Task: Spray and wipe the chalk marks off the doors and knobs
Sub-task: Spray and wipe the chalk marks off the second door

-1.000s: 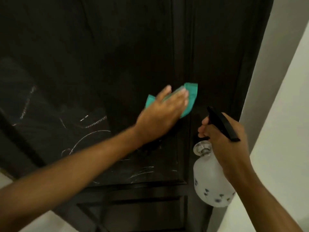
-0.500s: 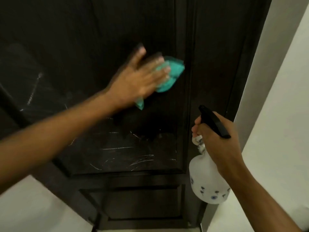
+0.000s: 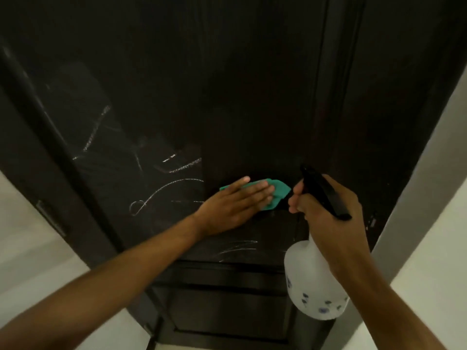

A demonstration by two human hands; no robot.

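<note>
- Your left hand (image 3: 235, 205), fingers flat, presses the cloth (image 3: 274, 195) on the door (image 3: 227, 84).
- Chalk marks (image 3: 161, 193) lie just left of it.
- Your right hand (image 3: 326, 210) grips the sprayer (image 3: 316, 281).

The big dark door (image 3: 252, 84) has white chalk marks (image 3: 164, 190) on its panel at about 9 o'clock. A green cloth (image 3: 276, 192) lies flat against the door near the middle. More chalk scratches (image 3: 238, 246) show at 6 o'clock.
</note>
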